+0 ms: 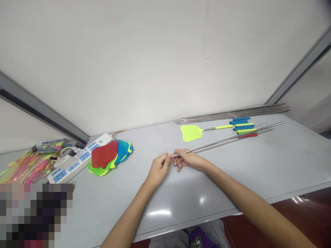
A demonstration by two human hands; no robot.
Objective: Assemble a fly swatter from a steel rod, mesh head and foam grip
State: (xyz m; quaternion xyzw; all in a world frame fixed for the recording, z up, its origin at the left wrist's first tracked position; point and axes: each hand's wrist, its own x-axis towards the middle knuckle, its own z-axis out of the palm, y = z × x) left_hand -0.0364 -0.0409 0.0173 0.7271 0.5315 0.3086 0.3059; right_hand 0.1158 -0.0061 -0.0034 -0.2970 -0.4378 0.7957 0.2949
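A long, thin metal telescopic rod [219, 141] slants up to the right across the table. My left hand [159, 168] pinches its near end between thumb and fingers. Just to the right, my right hand [190, 160] grips the rod a little farther along, with its lower fingers loosely curled. Beyond the rod lies a yellow-green fly swatter [191, 133] with a metal shaft and a yellow-green grip. Blue, yellow-green and red handle sleeves [243, 127] lie near the rod's far part, which passes over some of them.
Several metal rods [230, 114] lie along the wall at the back right. On the left, red, blue and green swatter heads [104, 155] are piled beside a white power strip [77, 165]. Plastic-bagged colourful items [33, 162] lie farther left. The table's front edge [186, 225] runs near me.
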